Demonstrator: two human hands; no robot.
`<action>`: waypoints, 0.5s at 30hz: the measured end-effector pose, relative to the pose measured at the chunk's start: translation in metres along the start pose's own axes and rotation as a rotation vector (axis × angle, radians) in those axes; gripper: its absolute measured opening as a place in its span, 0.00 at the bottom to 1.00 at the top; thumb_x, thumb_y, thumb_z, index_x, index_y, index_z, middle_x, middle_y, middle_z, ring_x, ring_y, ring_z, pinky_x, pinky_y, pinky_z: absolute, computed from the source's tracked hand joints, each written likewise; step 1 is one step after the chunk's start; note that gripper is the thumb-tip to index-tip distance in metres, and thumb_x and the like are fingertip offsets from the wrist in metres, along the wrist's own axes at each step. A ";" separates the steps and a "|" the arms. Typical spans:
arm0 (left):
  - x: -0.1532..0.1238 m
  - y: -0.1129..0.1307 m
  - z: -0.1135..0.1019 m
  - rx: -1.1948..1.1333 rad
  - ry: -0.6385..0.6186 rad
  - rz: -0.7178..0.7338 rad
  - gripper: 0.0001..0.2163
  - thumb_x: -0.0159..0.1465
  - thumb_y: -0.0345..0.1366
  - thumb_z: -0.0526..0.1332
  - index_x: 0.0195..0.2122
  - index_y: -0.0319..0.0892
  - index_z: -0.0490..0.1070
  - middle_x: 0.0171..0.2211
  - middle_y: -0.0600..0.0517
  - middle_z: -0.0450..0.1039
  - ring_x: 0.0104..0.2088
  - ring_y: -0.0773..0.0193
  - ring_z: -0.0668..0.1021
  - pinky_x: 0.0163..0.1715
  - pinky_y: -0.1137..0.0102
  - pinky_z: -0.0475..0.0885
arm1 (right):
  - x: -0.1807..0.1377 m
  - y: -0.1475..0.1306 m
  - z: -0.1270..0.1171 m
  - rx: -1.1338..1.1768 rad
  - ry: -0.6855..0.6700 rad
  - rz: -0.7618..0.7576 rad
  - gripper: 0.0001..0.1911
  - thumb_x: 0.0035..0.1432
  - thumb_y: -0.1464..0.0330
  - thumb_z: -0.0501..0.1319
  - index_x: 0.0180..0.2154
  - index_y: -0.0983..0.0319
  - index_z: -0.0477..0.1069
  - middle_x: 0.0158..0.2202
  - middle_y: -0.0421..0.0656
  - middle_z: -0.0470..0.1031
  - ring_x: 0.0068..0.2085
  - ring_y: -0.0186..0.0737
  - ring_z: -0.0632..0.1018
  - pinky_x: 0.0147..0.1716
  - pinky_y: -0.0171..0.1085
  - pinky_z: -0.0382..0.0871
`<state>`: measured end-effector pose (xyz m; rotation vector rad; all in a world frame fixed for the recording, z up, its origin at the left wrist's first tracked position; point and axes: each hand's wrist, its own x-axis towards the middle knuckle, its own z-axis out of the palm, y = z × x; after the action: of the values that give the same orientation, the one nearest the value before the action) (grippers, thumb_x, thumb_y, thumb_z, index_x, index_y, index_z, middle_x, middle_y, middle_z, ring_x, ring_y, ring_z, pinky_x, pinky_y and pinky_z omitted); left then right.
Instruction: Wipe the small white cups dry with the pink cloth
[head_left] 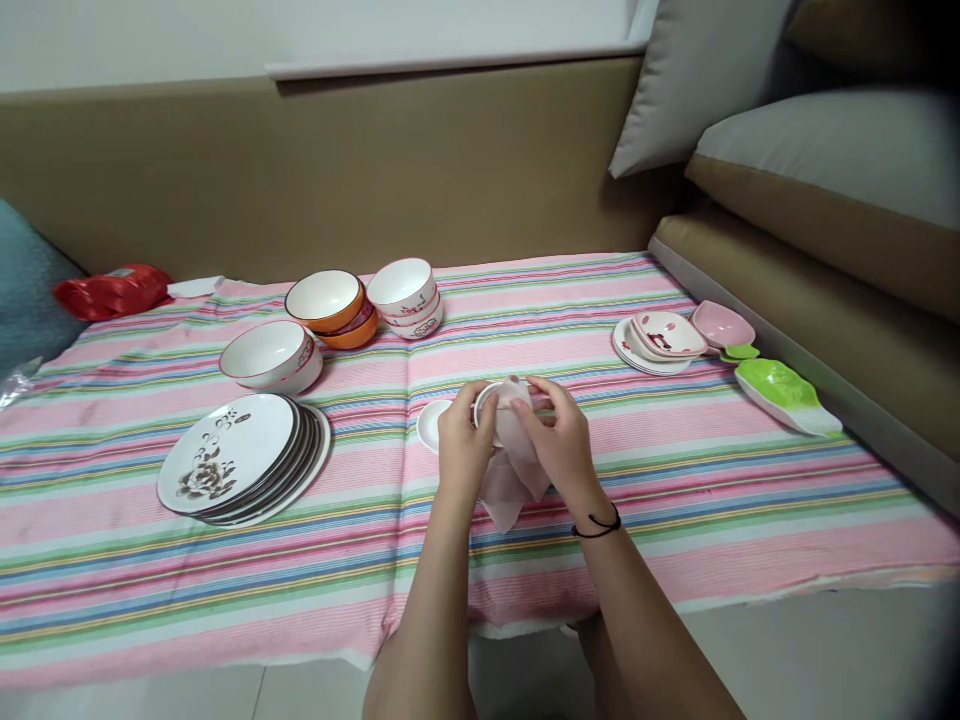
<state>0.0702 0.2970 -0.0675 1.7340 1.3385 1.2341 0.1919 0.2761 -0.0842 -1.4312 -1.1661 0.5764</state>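
One striped cloth (pixel 675 480), pink with green and blue lines, covers a low surface against a tan padded wall, with grey cushions (pixel 697 80) at the far right corner and pale floor below the near edge. The small white dish (pixel 489 400) sits at the middle of that cloth, lifted just above it between both hands; its rim is tilted up toward the camera, though most of it is hidden, so its long axis cannot be told. A pale pink wipe (pixel 514 470) drapes over the dish and hangs down below it.

The left hand (pixel 463 440) is curled around the dish's left rim, fingers closed on it. The right hand (pixel 559 440) presses the wipe onto the dish, fingers bent and pinching the fabric; a black band circles that wrist. Both forearms rise from the near edge and meet at the dish.

Just left of the dish lies a white saucer (pixel 431 425). Farther left is a stack of flowered plates (pixel 240 460), with bowls (pixel 330 310) beyond them. Well right of the dish lie small pink plates (pixel 660 340) and a green leaf dish (pixel 784 392). A red bag (pixel 112 290) lies at the far left corner.
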 end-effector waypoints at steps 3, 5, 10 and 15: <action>0.000 0.001 0.001 0.010 -0.001 0.013 0.05 0.63 0.36 0.56 0.36 0.43 0.70 0.32 0.55 0.74 0.30 0.67 0.73 0.31 0.74 0.64 | -0.001 -0.003 0.000 -0.071 0.051 -0.050 0.13 0.54 0.61 0.61 0.37 0.62 0.72 0.38 0.45 0.74 0.35 0.38 0.73 0.34 0.36 0.68; 0.000 0.001 0.001 -0.002 -0.011 0.018 0.05 0.63 0.36 0.56 0.34 0.43 0.70 0.31 0.55 0.74 0.31 0.67 0.73 0.32 0.74 0.65 | -0.003 -0.004 0.000 -0.092 -0.010 -0.060 0.10 0.54 0.62 0.61 0.33 0.62 0.72 0.31 0.42 0.73 0.30 0.35 0.71 0.30 0.34 0.65; 0.000 0.001 0.000 -0.053 -0.076 0.003 0.06 0.61 0.39 0.59 0.33 0.43 0.69 0.31 0.55 0.73 0.33 0.66 0.74 0.33 0.74 0.65 | -0.004 -0.003 -0.002 -0.185 -0.076 -0.058 0.14 0.58 0.62 0.57 0.27 0.63 0.73 0.20 0.37 0.66 0.23 0.31 0.65 0.24 0.32 0.56; -0.001 0.002 0.001 -0.042 -0.079 0.012 0.04 0.61 0.36 0.58 0.35 0.43 0.69 0.32 0.54 0.73 0.33 0.66 0.73 0.32 0.74 0.65 | -0.004 -0.003 -0.002 -0.169 -0.084 -0.046 0.15 0.61 0.61 0.54 0.32 0.63 0.74 0.20 0.36 0.65 0.22 0.31 0.63 0.23 0.32 0.55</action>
<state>0.0717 0.2956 -0.0663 1.7453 1.2498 1.1790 0.1913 0.2716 -0.0821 -1.5304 -1.3370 0.5207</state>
